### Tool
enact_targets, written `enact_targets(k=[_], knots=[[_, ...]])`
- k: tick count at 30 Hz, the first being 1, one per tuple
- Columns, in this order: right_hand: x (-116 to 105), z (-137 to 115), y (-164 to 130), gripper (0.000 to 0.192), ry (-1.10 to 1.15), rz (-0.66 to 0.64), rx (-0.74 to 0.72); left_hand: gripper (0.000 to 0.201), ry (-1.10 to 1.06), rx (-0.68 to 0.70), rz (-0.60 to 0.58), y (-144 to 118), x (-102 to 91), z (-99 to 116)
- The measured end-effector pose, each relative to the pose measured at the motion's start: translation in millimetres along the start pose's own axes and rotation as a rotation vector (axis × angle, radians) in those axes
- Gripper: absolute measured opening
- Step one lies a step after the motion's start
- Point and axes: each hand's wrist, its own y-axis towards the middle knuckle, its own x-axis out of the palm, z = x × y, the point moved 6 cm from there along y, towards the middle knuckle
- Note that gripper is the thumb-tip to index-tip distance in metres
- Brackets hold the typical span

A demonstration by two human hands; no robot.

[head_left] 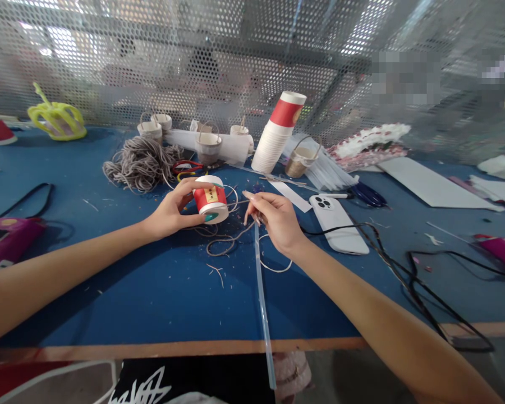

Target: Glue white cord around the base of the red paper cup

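Nearest, the right hand point(278, 221) is pinching a clear glue stick point(261, 292) that is trailing back toward the body, while just left of it the left hand point(170, 213) is gripping a red paper cup point(210, 199), with a white phone point(336, 221) lying just right and a cup stack point(278, 134) standing beyond.

Cord bundle point(141, 163) lies left of the cup stack point(278, 134); phone point(336, 221) right of both, on the table point(151, 286).
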Motion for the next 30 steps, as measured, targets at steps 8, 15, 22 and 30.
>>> enact_targets(k=[8, 15, 22, 30], knots=[[1.3, 0.9, 0.0, 0.037, -0.001, -0.003, 0.008, 0.055, -0.088, 0.021, 0.001, -0.5, -1.8, -2.5], [1.8, 1.2, -1.4, 0.038, 0.013, 0.0, 0.02, 0.054, -0.104, -0.004, -0.002, -0.4, -0.6, -0.1], [4.2, 2.3, -3.1, 0.042, 0.017, -0.002, 0.049, 0.055, -0.143, -0.034, -0.013, -1.0, -0.1, 0.2], [7.0, 6.6, -4.3, 0.04, 0.025, -0.038, 0.048, 0.058, -0.162, -0.041, -0.021, -1.4, -0.1, -0.6]])
